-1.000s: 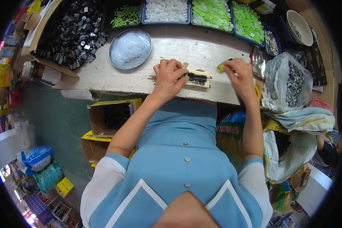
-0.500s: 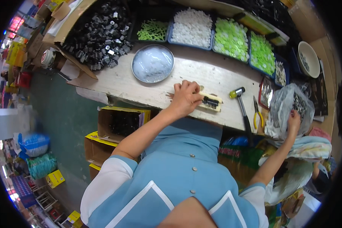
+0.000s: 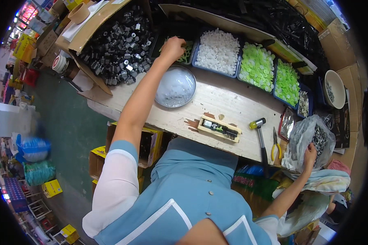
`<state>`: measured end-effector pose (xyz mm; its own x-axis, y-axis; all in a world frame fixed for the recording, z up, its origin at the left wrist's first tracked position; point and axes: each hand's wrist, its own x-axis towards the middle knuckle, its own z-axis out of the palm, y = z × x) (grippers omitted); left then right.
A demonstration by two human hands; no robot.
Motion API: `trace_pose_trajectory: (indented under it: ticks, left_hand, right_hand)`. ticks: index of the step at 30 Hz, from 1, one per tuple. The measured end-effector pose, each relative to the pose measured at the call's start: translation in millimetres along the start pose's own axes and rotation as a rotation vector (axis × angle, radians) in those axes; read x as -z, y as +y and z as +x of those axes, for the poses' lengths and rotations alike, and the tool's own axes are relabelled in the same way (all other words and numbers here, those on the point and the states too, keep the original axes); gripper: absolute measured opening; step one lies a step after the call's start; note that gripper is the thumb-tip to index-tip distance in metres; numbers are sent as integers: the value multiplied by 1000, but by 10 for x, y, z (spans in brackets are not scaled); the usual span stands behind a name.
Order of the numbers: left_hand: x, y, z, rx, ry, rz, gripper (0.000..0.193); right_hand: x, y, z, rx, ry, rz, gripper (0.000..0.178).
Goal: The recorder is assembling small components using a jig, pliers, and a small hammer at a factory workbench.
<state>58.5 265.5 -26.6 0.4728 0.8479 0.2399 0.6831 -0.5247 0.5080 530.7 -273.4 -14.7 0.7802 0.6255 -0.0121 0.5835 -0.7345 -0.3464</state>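
My left hand [image 3: 172,50] is over the black tray of thin green plastic pieces [image 3: 187,54]. Its fingers are curled down among them, and their tips are hidden. My right hand [image 3: 310,155] is closed at the near side of a clear plastic bag [image 3: 295,143] full of small metal parts [image 3: 321,141]. What the fingers pinch there is too small to make out. Between the hands, near the bench's front edge, lies a cream holder [image 3: 203,127] with a black assembly [image 3: 225,130] in it, showing a metal block and a green piece.
A round metal dish [image 3: 175,86] stands below the green pieces. Left of it is a carton of black-and-metal parts [image 3: 120,49]. Trays of white parts [image 3: 217,51] and green discs [image 3: 255,67] line the back. A hammer [image 3: 261,139] and yellow-handled pliers [image 3: 276,150] lie right of the holder.
My left hand has left the cream holder and reached up and left into the tray of green pieces. The assembly now shows fully. My right hand stays at the bag, slightly lower.
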Motion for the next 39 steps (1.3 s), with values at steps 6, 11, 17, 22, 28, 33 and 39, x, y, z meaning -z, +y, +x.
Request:
trace_pose_trajectory:
  ticks: [6,11,17,22,28,33,39]
  left_hand:
    - [-118,-32,183,14,-159,232,23]
    - [-52,-264,167,43,85,-112,13]
    - [576,9,-300,71,156,-916,8]
    - [789,43,-1143,4,139,-640,13]
    - [722,87,-1898,-39,21,-226,15]
    - [525,152,-1935,-161,96,-75,14]
    - [283,157,-1800,-206,68,120,11]
  right_hand:
    - [38,-188,-125,4,1,159,19]
    - [147,-385,-268,-11,-189,315,18]
    - [103,-533,-311,45,-13,89,23]
    - [-18,-66,-185,54,-98,534,26]
    - [-6,-200,-156,95,-63,225,25]
    - [-84,242,-91,61,-10,418,23]
    - [-16,259,-168,-41,107,536,22]
